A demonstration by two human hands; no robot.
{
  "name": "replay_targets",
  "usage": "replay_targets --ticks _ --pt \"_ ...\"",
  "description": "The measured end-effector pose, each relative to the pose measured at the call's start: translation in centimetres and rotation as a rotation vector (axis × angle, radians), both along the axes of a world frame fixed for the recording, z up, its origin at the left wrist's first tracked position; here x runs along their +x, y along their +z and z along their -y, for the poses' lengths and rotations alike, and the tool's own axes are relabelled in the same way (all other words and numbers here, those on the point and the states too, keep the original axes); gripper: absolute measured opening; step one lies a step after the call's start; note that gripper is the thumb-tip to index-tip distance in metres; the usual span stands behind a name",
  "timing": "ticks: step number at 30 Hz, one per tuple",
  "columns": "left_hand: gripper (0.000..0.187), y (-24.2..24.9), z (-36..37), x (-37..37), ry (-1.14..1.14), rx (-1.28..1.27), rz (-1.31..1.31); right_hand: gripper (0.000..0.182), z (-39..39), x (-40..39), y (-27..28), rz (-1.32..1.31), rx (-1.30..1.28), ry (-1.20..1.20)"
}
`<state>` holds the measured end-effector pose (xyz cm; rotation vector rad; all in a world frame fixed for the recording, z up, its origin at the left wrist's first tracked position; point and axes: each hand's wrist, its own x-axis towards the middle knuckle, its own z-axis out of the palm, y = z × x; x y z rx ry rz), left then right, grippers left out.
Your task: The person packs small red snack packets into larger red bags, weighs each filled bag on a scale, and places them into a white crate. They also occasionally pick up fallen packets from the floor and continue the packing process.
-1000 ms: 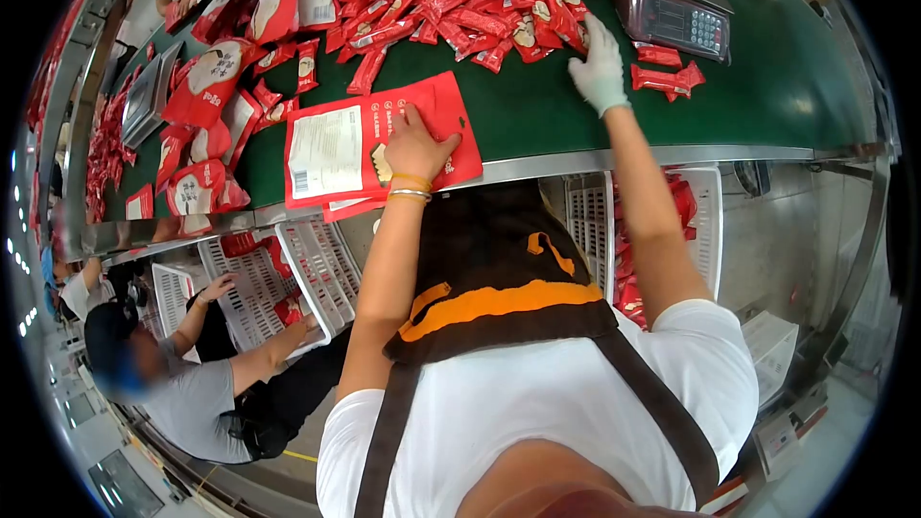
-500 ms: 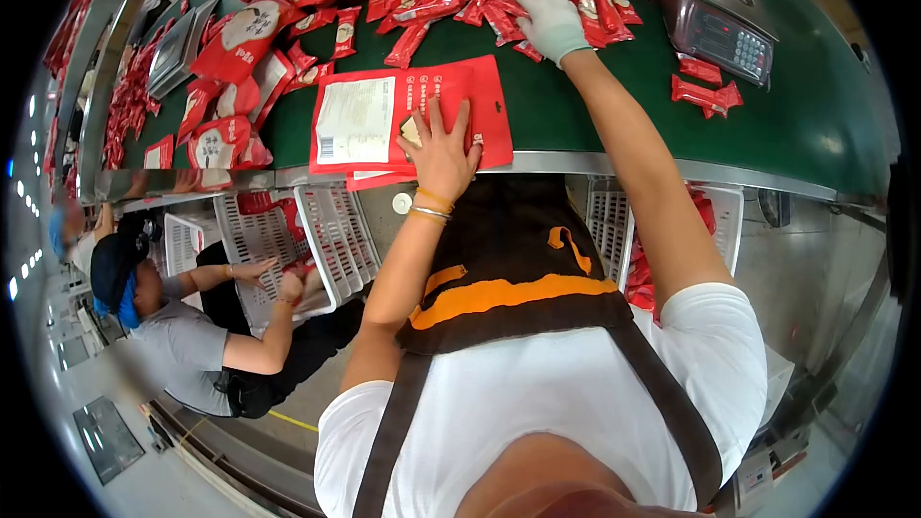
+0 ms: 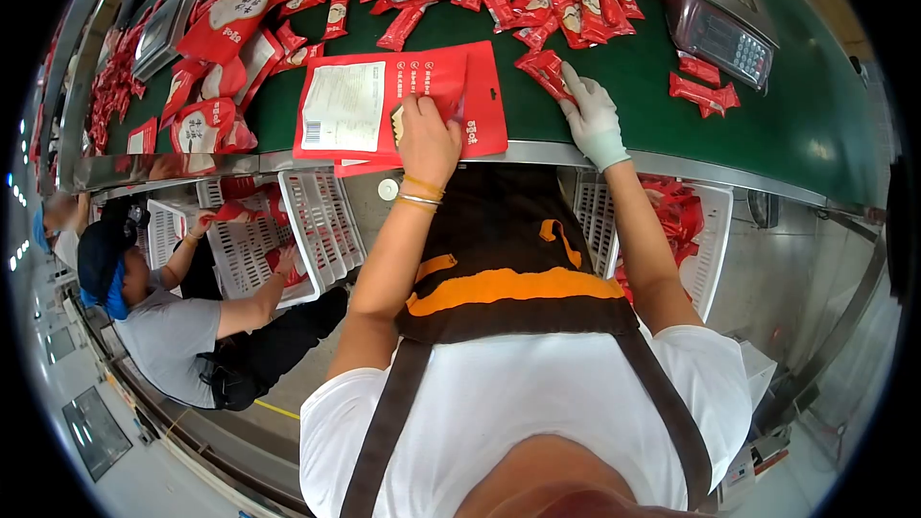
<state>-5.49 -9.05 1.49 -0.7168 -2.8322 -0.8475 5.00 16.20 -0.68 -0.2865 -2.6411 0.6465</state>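
My left hand [image 3: 429,141], bare with bands at the wrist, has its fingers curled on the red printed pouch [image 3: 477,101], pinching its upper layer. That pouch lies at the table's front edge, white label panel up, over another red pouch that sticks out below. In a white glove, my right hand [image 3: 594,122] is closed on small red wrapped snack packets [image 3: 547,71], just right of the pouch. Beyond both hands spreads a heap of the same packets [image 3: 576,0] on the green table surface.
A digital scale [image 3: 720,24] stands at the right, with a few packets [image 3: 705,94] beside it. Filled red pouches [image 3: 230,24] and a second scale [image 3: 163,34] are at left. White baskets [image 3: 331,216] stand below the edge, where a co-worker [image 3: 168,312] reaches into one.
My right hand has come back from the heap toward the table edge, bringing packets with it. My left hand's fingers have gone from spread flat to curled on the pouch.
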Motion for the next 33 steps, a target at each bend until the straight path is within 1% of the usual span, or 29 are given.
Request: replay_targets --ticks 1,2,3,4,5,7,8,9,10,11,12,14,15,16,18,19,20,22,24,26,28,29,30,31,32,33 --pt "0.028 -0.3 0.1 -0.1 -0.005 0.003 -0.127 0.060 0.1 0.1 0.1 0.052 0.018 -0.023" --pt "0.028 -0.1 0.3 -0.1 -0.010 -0.002 -0.127 0.061 0.5 0.2 0.6 0.104 0.036 -0.047" --pt "0.021 0.2 0.3 -0.3 -0.024 -0.020 -0.069 0.061 0.9 0.1 1.2 0.101 0.035 -0.050" --pt "0.017 0.5 0.2 -0.4 -0.034 -0.036 -0.012 0.062 1.4 0.1 1.9 0.214 0.063 -0.094" --pt "0.017 0.6 0.1 -0.5 -0.029 -0.032 -0.017 0.063 1.7 -0.1 2.4 0.325 0.095 -0.135" --pt "0.015 0.5 -0.2 -0.4 -0.074 0.077 -0.074 0.064 1.5 -0.5 2.6 0.339 0.089 -0.133" --pt "0.015 0.2 -0.3 -0.4 -0.067 0.078 -0.076 0.066 1.7 -0.7 2.9 0.358 0.077 -0.138" --pt "0.015 -0.1 -0.5 -0.6 -0.097 0.158 -0.084 0.066 2.1 -0.7 3.2 0.353 0.080 -0.131" --pt "0.014 -0.3 -0.7 -0.9 -0.125 0.239 -0.096 0.066 2.7 -0.5 3.6 0.249 -0.047 -0.039" --pt "0.015 0.0 -0.9 -0.8 -0.135 0.259 -0.112 0.066 3.4 -0.3 4.2 0.148 -0.177 0.052" --pt "0.015 0.0 -1.0 -0.7 -0.133 0.255 -0.111 0.065 4.6 -0.3 4.9 0.106 -0.164 0.141" --pt "0.017 0.2 -1.4 -0.8 -0.093 0.370 -0.061 0.064 5.9 -0.5 4.7 0.182 -0.099 0.231" --pt "0.018 0.6 -1.4 -0.8 -0.090 0.395 -0.072 0.063 5.9 -0.8 4.0 0.175 -0.020 0.281" --pt "0.018 0.7 -1.4 -0.8 -0.089 0.401 -0.081 0.063 6.0 -0.9 3.6 0.183 -0.007 0.314" --pt "0.013 1.1 -1.5 -0.5 -0.189 0.480 -0.134 0.063 6.2 -1.8 3.5 0.109 -0.004 0.456" --pt "0.012 1.1 -1.7 -0.1 -0.240 0.478 -0.136 0.060 6.4 -2.4 3.4 0.082 0.066 0.512" --pt "0.011 1.4 -2.2 0.5 -0.295 0.534 -0.051 0.060 6.6 -3.8 2.3 0.078 0.064 0.515" --pt "0.011 2.7 -3.6 1.9 -0.344 0.457 -0.243 0.056 6.8 -6.9 -0.5 -0.081 0.097 0.790" --pt "0.008 3.0 -5.2 3.6 -0.372 0.492 -0.211 0.053 7.4 -8.7 -1.8 0.038 -0.034 0.852" --pt "0.008 2.7 -5.3 3.5 -0.379 0.473 -0.214 0.051 8.1 -9.7 -2.6 0.183 -0.154 0.826" --pt "0.010 2.1 -4.6 1.2 -0.379 0.389 -0.159 0.048 8.4 -10.4 -3.1 0.248 -0.208 0.806" --pt "0.015 2.6 -3.2 -1.5 -0.392 0.350 0.092 0.047 8.5 -10.8 -3.2 0.271 -0.222 0.802" --pt "0.020 2.6 -2.3 -4.1 -0.366 0.390 0.152 0.046 8.5 -11.0 -3.3 0.286 -0.235 0.793" --pt "0.024 1.9 -1.5 -6.9 -0.373 0.250 -0.065 0.045 8.4 -11.0 -3.4 0.296 -0.243 0.785" --pt "0.027 1.0 -0.9 -9.3 -0.379 0.171 -0.165 0.044 8.3 -10.8 -3.5 0.308 -0.253 0.778" --pt "0.028 -0.2 -0.4 -11.4 -0.397 0.070 -0.186 0.043 8.2 -10.8 -3.5 0.316 -0.259 0.771"
